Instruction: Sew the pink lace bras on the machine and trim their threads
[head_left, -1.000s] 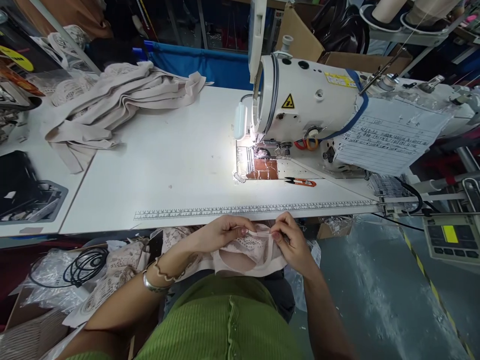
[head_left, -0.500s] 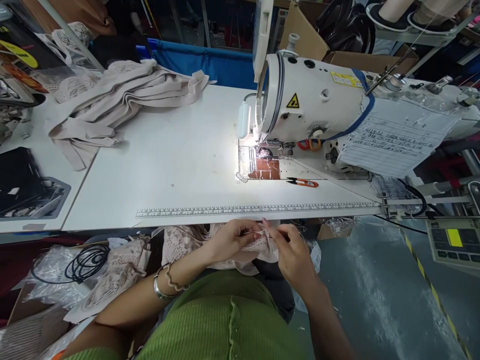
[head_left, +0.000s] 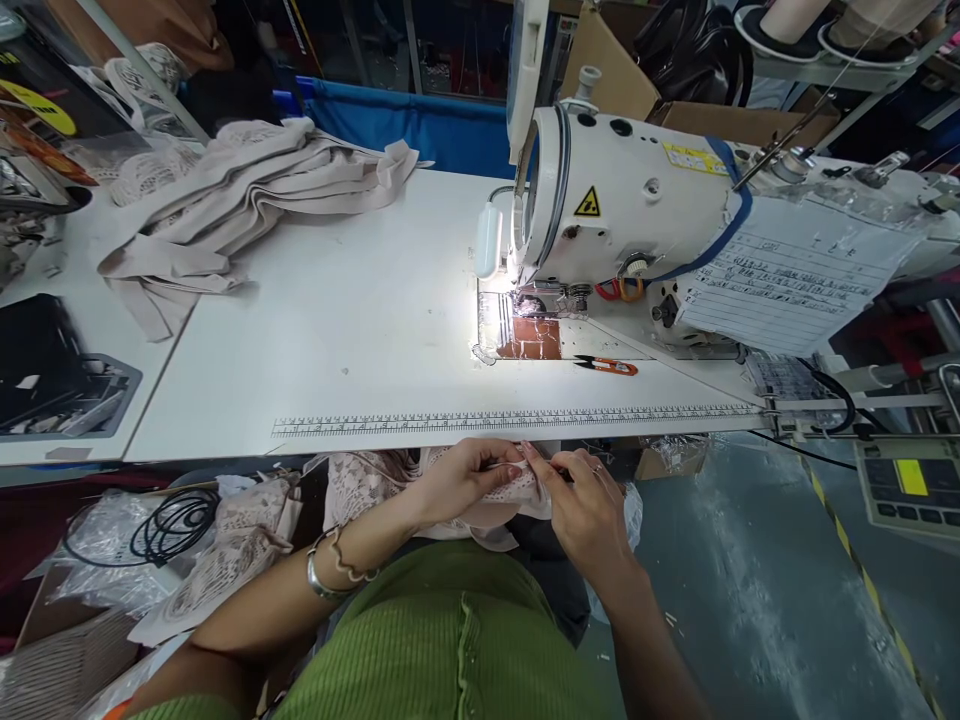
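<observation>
A pale pink lace garment [head_left: 367,485] lies over my lap, just below the table's front edge. My left hand [head_left: 469,478] is closed on its fabric, thumb and fingers pinching the lace. Close beside it, my right hand [head_left: 585,500] pinches the same garment's edge between thumb and forefinger, its other fingers curled. Both hands are near the ruler strip [head_left: 517,418] along the table edge. The exact spot between the fingertips is too small to make out.
A sewing machine [head_left: 615,200] with its lamp lit stands at the back right. Orange thread snips [head_left: 606,366] lie before it. Beige fabric pieces [head_left: 262,190] are heaped at the back left. A control panel [head_left: 911,480] hangs at the right, and a black cable coil [head_left: 176,525] sits lower left.
My right hand has shifted slightly left, and its fingertips have come closer to my left hand at the garment. The left hand stays nearly still.
</observation>
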